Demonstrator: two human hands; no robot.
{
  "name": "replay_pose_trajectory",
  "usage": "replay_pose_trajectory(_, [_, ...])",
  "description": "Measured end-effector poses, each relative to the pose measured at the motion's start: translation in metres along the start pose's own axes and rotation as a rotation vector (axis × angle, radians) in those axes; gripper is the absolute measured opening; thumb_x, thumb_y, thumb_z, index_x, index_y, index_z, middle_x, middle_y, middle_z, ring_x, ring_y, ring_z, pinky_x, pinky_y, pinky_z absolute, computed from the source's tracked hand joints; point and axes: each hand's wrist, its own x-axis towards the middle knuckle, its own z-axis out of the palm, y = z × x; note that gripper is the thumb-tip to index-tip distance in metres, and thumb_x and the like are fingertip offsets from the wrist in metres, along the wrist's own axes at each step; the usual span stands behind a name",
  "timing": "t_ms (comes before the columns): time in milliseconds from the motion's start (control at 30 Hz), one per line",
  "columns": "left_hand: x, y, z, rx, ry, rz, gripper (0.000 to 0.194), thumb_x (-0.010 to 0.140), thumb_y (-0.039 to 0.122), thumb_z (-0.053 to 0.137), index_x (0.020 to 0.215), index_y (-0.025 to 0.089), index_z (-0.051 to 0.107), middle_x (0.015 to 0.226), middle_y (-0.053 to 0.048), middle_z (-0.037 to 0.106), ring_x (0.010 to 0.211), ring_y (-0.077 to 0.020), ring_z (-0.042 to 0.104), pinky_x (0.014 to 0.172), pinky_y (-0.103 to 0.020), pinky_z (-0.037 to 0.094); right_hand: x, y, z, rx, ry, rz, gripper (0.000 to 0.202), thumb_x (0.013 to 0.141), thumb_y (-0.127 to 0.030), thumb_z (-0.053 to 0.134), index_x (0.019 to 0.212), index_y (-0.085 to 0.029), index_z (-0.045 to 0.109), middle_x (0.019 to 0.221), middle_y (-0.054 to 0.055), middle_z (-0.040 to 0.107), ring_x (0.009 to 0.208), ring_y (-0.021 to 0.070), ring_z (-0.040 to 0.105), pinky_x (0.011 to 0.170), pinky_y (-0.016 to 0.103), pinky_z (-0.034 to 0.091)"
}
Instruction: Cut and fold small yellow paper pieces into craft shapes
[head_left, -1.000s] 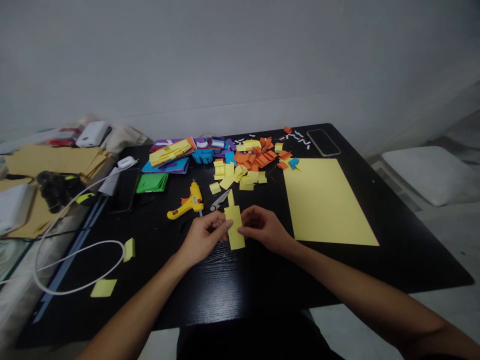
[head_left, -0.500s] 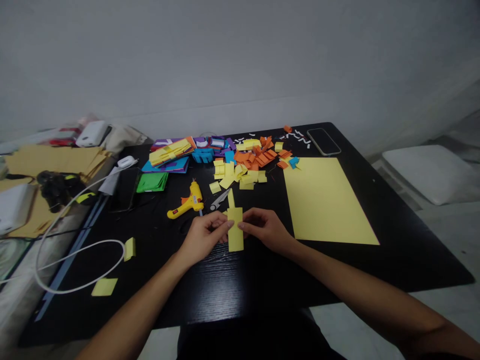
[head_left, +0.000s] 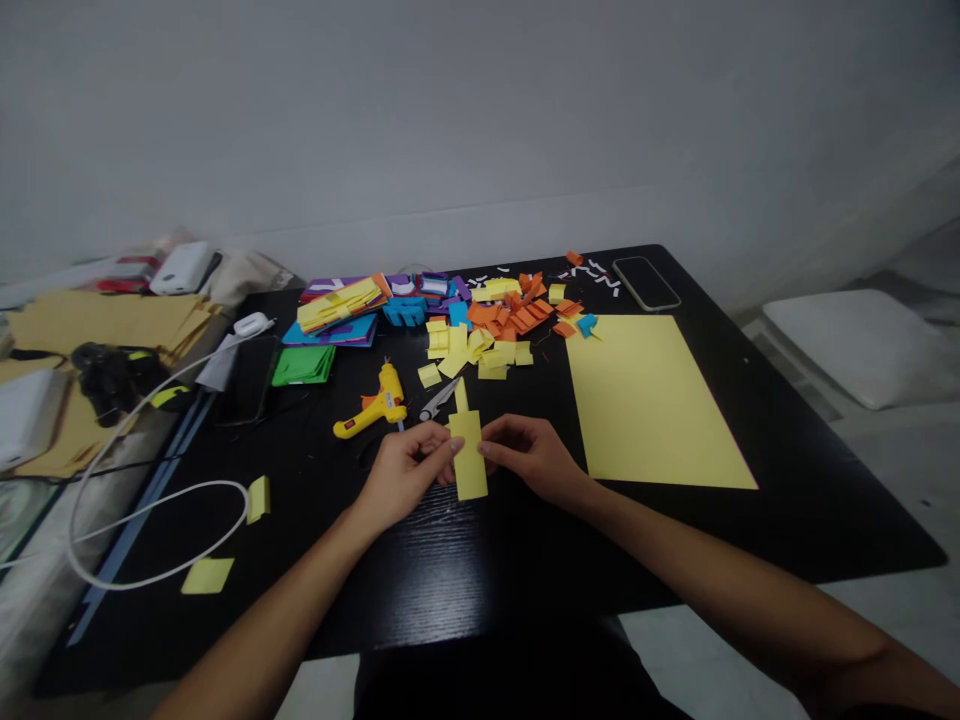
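Note:
Between my two hands is a small yellow paper strip (head_left: 469,465), upright and slightly tilted, above the near part of the black table. My left hand (head_left: 409,465) pinches its left edge, thumb in front and the other fingers behind. At the opposite edge, my right hand (head_left: 534,458) has its thumb and fingertips closed on the paper. Just beyond the strip's top lie scissors (head_left: 439,400), partly covered by a narrow yellow piece (head_left: 461,394). A yellow glue gun (head_left: 382,402) rests to the left of them.
A large yellow sheet (head_left: 660,400) lies on the right, with a phone (head_left: 646,283) behind it. Cut yellow pieces (head_left: 491,355) and orange pieces (head_left: 517,318) are heaped at the back. Green paper (head_left: 304,365) sits left, near a looped white cable (head_left: 244,492).
The yellow paper strip has tilted a little, its top leaning left. Both hands stay almost in place, with the right thumb shifted slightly toward the strip's edge.

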Motion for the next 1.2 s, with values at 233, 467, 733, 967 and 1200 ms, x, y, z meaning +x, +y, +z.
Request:
replay_pose_trajectory(233, [-0.001, 0.005, 0.0, 0.02, -0.053, 0.082, 0.032, 0.092, 0.046, 0.066, 0.087, 0.015, 0.069, 0.06, -0.001, 0.068, 0.055, -0.0136, 0.065, 0.057, -0.024, 0.055, 0.001, 0.003, -0.001, 0.062, 0.033, -0.006, 0.033, 0.073, -0.037, 0.087, 0.09, -0.019, 0.066, 0.081, 0.0, 0.073, 0.065, 0.0135, 0.068, 0.066, 0.03, 0.06])
replay_pose_trajectory(467, [0.0, 0.004, 0.0, -0.006, -0.059, 0.075, 0.026, 0.091, 0.041, 0.068, 0.091, 0.014, 0.068, 0.067, -0.002, 0.07, 0.062, -0.0142, 0.068, 0.062, -0.025, 0.057, 0.0, 0.003, 0.002, 0.021, -0.01, -0.024, 0.032, 0.073, -0.037, 0.087, 0.089, -0.017, 0.068, 0.082, 0.0, 0.071, 0.072, 0.0126, 0.068, 0.069, 0.027, 0.058])
replay_pose_trajectory(733, [0.0, 0.0, 0.001, 0.075, -0.07, 0.077, 0.019, 0.089, 0.035, 0.07, 0.09, 0.016, 0.067, 0.07, 0.0, 0.068, 0.064, -0.0128, 0.066, 0.061, -0.023, 0.052, -0.006, 0.005, 0.005, -0.077, -0.061, -0.023, 0.044, 0.065, -0.035, 0.093, 0.094, -0.019, 0.064, 0.085, 0.001, 0.073, 0.079, 0.0168, 0.072, 0.077, 0.031, 0.059])
replay_pose_trajectory(967, [0.0, 0.003, -0.001, 0.035, -0.042, 0.055, 0.023, 0.093, 0.039, 0.064, 0.092, 0.016, 0.066, 0.067, -0.001, 0.068, 0.063, -0.0144, 0.066, 0.064, -0.025, 0.054, -0.001, 0.004, 0.001, -0.009, -0.035, 0.003, 0.041, 0.064, -0.035, 0.093, 0.09, -0.02, 0.065, 0.085, 0.0, 0.072, 0.08, 0.0164, 0.071, 0.081, 0.033, 0.058])
replay_pose_trajectory(1200, [0.001, -0.007, -0.002, 0.035, 0.019, 0.06, 0.019, 0.093, 0.035, 0.064, 0.099, 0.017, 0.065, 0.074, 0.001, 0.063, 0.064, -0.0119, 0.058, 0.062, -0.023, 0.049, 0.001, 0.003, -0.003, 0.07, -0.033, -0.035, 0.036, 0.074, -0.033, 0.084, 0.102, -0.02, 0.066, 0.103, 0.006, 0.076, 0.097, 0.0217, 0.073, 0.098, 0.042, 0.055])
